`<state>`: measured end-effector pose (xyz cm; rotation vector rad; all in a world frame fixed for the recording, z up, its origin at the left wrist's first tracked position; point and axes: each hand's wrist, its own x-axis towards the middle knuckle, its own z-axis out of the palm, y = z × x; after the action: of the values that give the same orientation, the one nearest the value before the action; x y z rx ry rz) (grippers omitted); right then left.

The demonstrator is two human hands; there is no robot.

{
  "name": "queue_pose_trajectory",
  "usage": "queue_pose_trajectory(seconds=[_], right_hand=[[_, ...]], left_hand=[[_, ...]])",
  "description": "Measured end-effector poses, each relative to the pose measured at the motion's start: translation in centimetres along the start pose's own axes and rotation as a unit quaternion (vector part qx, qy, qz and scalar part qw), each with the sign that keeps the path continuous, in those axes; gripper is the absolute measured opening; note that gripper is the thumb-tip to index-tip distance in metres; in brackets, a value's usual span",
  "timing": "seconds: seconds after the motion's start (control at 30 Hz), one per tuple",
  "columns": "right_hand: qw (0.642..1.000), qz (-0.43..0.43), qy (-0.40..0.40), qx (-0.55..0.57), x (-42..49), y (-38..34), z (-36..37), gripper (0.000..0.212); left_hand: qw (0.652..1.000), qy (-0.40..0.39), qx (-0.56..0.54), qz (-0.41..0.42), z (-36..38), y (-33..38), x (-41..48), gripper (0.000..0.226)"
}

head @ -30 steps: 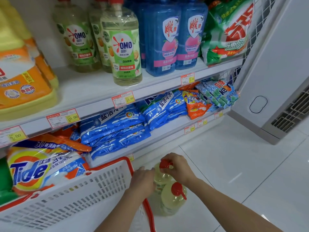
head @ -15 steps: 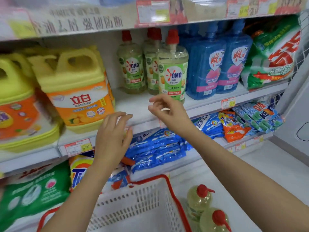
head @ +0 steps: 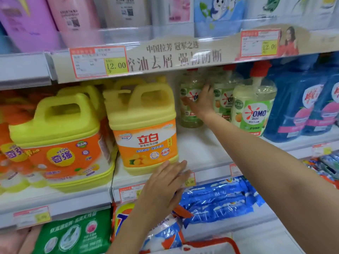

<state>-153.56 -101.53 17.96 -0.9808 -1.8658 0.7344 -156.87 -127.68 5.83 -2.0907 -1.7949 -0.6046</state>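
Three clear OMO dish-soap bottles with red pump caps stand on the middle shelf (head: 201, 149). My right hand (head: 200, 102) reaches deep into that shelf, fingers spread and fairly straight, lying against the back left OMO bottle (head: 189, 119), with its thumb across the label. A second OMO bottle (head: 222, 99) stands just right of the hand, and a third (head: 255, 110) is nearer the shelf front. My left hand (head: 165, 186) hovers at the shelf's front edge with straight fingers, below a yellow and orange detergent jug (head: 145, 129), holding nothing.
More yellow jugs (head: 55, 136) fill the shelf's left side, and blue bottles (head: 297, 107) its right. Blue bags (head: 220, 198), a Tide bag (head: 165, 233) and a green bag (head: 73, 233) lie on the lower shelf. A red basket rim (head: 211, 242) shows at the bottom.
Both hands left the two bottles on the floor and rose to the shelf. My right hand then reached further back to the OMO bottles, while the left moved to the shelf edge.
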Motion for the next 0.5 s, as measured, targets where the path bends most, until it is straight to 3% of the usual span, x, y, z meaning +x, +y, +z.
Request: queue_pose_trajectory(seconds=[0.17,0.33,0.5], right_hand=[[0.997,-0.014,0.039,-0.059,0.7,0.0,0.9,0.095],[0.998,-0.031,0.059,-0.005,0.9,-0.6,0.9,0.096],[0.991,-0.030,0.092,-0.097,1.4,-0.8,0.4,0.092]], left_hand=[[1.000,-0.004,0.023,0.000,0.0,-0.3,0.0,0.054],[0.999,-0.009,0.033,0.007,-0.3,-0.3,0.1,0.057],[0.999,-0.019,0.030,-0.001,-0.4,-0.3,0.1,0.056]])
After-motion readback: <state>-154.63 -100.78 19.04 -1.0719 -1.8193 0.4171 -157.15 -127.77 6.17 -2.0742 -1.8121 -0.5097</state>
